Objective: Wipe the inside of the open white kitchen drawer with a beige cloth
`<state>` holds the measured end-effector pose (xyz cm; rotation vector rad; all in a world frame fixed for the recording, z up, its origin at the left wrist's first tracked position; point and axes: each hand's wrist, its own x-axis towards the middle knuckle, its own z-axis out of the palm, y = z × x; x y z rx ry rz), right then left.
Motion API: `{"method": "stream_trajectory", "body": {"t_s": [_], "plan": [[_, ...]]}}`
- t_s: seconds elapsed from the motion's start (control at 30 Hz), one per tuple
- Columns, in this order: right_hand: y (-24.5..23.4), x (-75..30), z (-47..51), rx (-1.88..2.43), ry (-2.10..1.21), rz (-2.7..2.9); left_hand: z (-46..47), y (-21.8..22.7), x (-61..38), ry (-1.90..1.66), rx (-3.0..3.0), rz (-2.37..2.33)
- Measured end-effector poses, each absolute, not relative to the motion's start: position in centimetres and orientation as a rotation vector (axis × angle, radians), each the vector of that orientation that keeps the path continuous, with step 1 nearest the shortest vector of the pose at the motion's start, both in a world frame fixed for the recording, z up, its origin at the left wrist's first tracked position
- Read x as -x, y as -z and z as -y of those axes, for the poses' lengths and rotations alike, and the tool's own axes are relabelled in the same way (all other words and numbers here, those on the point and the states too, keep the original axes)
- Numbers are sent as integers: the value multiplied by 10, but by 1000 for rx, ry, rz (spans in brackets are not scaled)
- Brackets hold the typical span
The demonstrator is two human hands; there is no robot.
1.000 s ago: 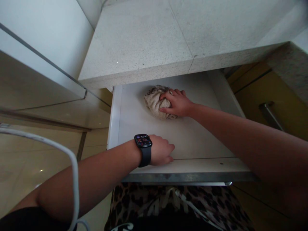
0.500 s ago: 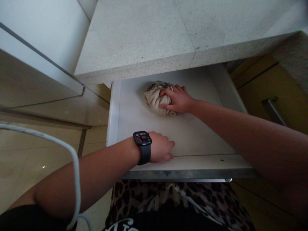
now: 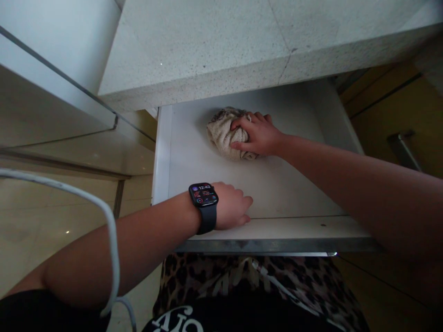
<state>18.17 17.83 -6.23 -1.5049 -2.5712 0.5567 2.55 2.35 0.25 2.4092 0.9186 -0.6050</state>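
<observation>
A white drawer [image 3: 162, 152] stands pulled out under a speckled stone countertop [image 3: 207, 50]. My right hand [image 3: 259, 134] is closed on a bunched beige cloth [image 3: 223, 133], pressing it onto the drawer floor near the back. My left hand [image 3: 231, 206], with a dark smartwatch [image 3: 203, 195] on the wrist, rests on the drawer's front edge, fingers curled over the rim into the drawer. Apart from the cloth, the drawer holds nothing I can see.
A metal strip runs along the drawer front [image 3: 277, 244]. To the right a wooden cabinet front carries a metal handle [image 3: 401, 150]. A white cable [image 3: 104, 221] loops at the left over a glossy tiled floor [image 3: 51, 226]. A white cabinet panel [image 3: 51, 60] stands at the left.
The view has shifted slightly down and towards the drawer. My right hand and the cloth stay at almost the same spot on the drawer floor. My left hand keeps its place on the front edge.
</observation>
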Motion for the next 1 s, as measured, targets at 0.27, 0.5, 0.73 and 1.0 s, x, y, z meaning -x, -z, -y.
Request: {"method": "stream_trajectory", "body": {"t_s": [0.27,0.5,0.73,1.0], "plan": [[60,-182,-177,1493,-565,2560,-24,-4,-24,599,-2430,-917],[60,-181,-177,1488,-578,2568,-23,-4,-25,591,-2431,-913],[63,-181,-178,1497,-564,2561,-24,-5,-26,604,-2407,-906],[65,-182,-180,1513,-548,2564,-24,-5,-25,601,-2421,-909]]}}
